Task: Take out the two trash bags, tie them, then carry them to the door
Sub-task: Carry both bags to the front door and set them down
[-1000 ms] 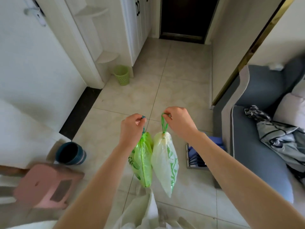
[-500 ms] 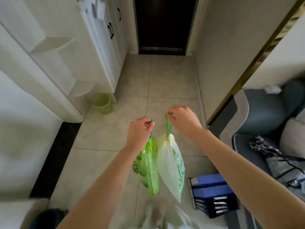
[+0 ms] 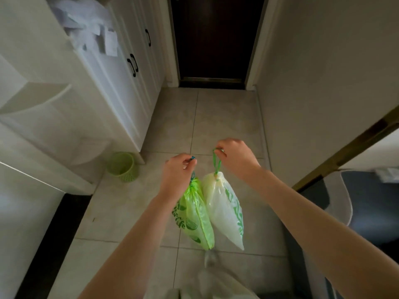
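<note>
Floor (image 3: 224,117): pale tiles fill the middle of the frame, running up to the doorway at top centre.
Door (image 3: 216,37): dark, closed, at top centre between white frames.
Cabinet (image 3: 121,87): white, with black handles, along the left side; crumpled white papers (image 3: 90,24) lie on its top at upper left.
Sofa (image 3: 371,203): dark grey with a pale edge, at the right edge of the frame.
White bag (image 3: 224,210): translucent trash bag with green print, cinched at the neck, hanging off the floor in lower centre, touching the green bag on its left.
Green bag (image 3: 196,219): bright green trash bag with darker print, hanging just left of the white one.
Bin (image 3: 122,167): small light-green basket on the floor at the cabinet's foot, left of centre.
Right hand (image 3: 237,157): fingers curled round the white bag's green drawstring loop, holding it up.
Left hand (image 3: 179,173): fingers pinched on the green bag's drawstring at its neck.
</note>
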Tool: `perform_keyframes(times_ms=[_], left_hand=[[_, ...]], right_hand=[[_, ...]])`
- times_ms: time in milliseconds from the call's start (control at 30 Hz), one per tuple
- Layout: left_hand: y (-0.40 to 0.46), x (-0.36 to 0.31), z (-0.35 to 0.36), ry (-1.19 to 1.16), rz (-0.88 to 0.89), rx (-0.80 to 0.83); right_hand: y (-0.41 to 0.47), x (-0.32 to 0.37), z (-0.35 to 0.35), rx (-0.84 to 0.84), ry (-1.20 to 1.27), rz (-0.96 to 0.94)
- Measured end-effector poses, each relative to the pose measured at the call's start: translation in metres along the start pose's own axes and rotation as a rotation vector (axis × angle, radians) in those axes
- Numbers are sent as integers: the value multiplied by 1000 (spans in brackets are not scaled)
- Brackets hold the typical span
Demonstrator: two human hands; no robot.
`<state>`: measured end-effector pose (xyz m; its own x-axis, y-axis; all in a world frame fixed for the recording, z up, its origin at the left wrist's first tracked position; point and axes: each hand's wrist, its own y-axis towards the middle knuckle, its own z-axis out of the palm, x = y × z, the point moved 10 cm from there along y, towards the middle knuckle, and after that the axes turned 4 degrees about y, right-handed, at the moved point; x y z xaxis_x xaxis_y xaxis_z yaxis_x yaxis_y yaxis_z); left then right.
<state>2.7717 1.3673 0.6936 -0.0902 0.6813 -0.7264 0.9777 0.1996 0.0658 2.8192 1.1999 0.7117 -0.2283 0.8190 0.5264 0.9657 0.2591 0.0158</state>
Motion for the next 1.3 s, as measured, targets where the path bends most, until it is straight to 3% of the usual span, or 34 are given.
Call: perform_keyframes(times_ms=[333, 767, 1000, 1300], left_hand=[[199, -28, 58, 47, -17, 18], [478, -90, 128, 106, 138, 91], [618, -106, 167, 92, 66, 122], [790, -109, 213, 103, -67, 25]], right_hand=[[191, -88, -29, 17, 11, 3], [471, -141, -89, 14, -121, -122], [611, -176, -113, 46, -160, -225], [790, -228, -137, 84, -104, -268]])
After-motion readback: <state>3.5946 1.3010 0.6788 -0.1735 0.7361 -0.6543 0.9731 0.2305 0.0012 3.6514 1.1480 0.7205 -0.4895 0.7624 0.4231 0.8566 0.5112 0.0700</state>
